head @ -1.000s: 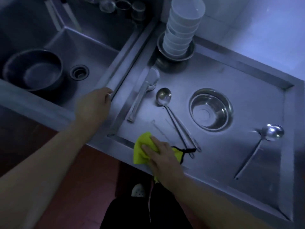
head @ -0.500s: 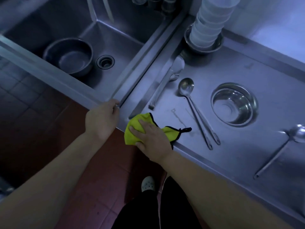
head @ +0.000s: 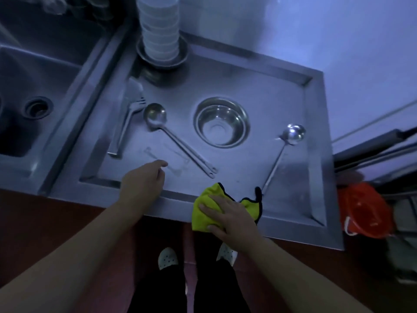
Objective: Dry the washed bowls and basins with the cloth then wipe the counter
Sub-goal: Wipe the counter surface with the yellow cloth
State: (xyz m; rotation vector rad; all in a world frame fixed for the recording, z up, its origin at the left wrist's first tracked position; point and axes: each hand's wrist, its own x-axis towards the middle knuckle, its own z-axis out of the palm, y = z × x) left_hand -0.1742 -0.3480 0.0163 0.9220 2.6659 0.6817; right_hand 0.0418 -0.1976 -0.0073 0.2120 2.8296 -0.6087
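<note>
Head view. Right hand (head: 230,219): fingers spread flat, pressing cloth (head: 204,210) on front rim of counter (head: 282,105). Best kept flat, swept along rim, steered clear of ladle (head: 276,159). Left hand (head: 143,181): loosely curled, holding nothing. Since 0.5 s ago: cloth shifted right; left hand off sink edge.

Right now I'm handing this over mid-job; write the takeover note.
Right hand: flat on the yellow cloth, pressing it on the counter's front edge.
Left hand: loose, empty, over the counter's front left.
On the counter: steel bowl, white bowl stack on a steel basin, ladles, one more ladle, a flat utensil.
Done: whether the bowls are dry cannot be told.
Left: wipe the counter around the utensils.
</note>
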